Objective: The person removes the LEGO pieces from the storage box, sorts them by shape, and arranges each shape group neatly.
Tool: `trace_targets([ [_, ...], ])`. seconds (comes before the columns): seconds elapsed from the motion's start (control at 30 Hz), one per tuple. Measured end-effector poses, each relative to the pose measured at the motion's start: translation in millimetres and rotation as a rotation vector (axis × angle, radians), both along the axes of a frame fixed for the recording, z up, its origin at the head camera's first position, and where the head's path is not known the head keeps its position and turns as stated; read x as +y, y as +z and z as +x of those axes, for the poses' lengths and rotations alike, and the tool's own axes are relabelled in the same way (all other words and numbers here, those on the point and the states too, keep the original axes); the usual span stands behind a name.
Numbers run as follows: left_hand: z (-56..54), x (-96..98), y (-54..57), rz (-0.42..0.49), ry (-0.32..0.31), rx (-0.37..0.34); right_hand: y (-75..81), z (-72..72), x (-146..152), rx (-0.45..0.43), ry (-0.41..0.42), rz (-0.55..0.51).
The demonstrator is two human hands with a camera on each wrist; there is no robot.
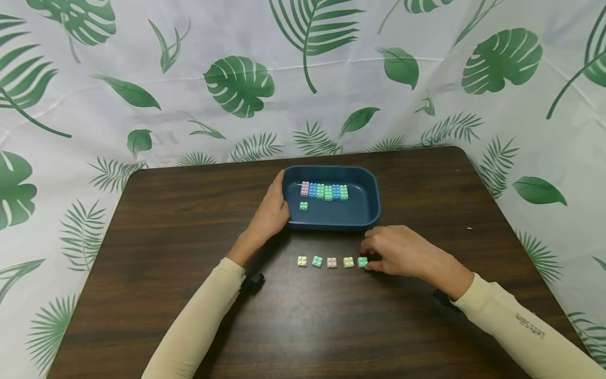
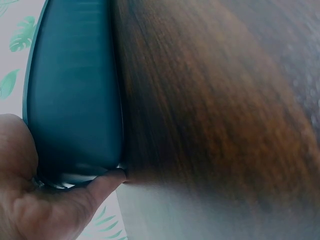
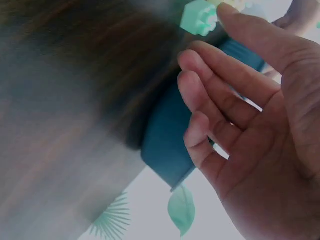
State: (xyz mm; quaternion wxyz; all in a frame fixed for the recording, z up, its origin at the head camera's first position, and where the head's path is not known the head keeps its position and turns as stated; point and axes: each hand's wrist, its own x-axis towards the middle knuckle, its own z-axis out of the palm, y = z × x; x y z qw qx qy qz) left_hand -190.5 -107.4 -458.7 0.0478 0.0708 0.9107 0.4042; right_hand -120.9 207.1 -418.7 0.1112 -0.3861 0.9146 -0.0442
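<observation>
At the left end of the dark blue tray [image 1: 331, 227], my left hand [image 1: 271, 210] holds the wall; in the left wrist view its thumb [image 2: 107, 185] lies at the tray's lower corner. In front of the tray runs a row of small square bricks. My right hand [image 1: 402, 250] is at the row's right end, around a green brick [image 1: 362, 262]. In the right wrist view the thumb reaches that green brick [image 3: 197, 19], while the other fingers stay bent loosely and apart from it. Left of it are a yellow brick [image 1: 348, 262], a pale pink brick [image 1: 331, 262], another green brick [image 1: 317, 261] and another yellow brick [image 1: 302, 261].
Inside the tray, several longer bricks in pink, blue and green [image 1: 328, 192] stand side by side, with one small green brick [image 1: 303, 206] below them. Everything sits on a dark wooden table [image 1: 189, 237]. A leaf-patterned cloth [image 1: 189, 105] hangs behind it.
</observation>
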Motion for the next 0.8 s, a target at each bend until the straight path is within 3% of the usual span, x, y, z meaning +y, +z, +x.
trace_targets([
  [0.47, 0.4, -0.7, 0.0, 0.005, -0.005, -0.006, 28.5, -2.8, -14.0, -0.014, 0.022, -0.059],
  [0.8, 0.2, -1.1, 2.2, 0.009, -0.011, -0.015, 44.2, -25.5, -30.4, -0.021, 0.033, -0.146],
])
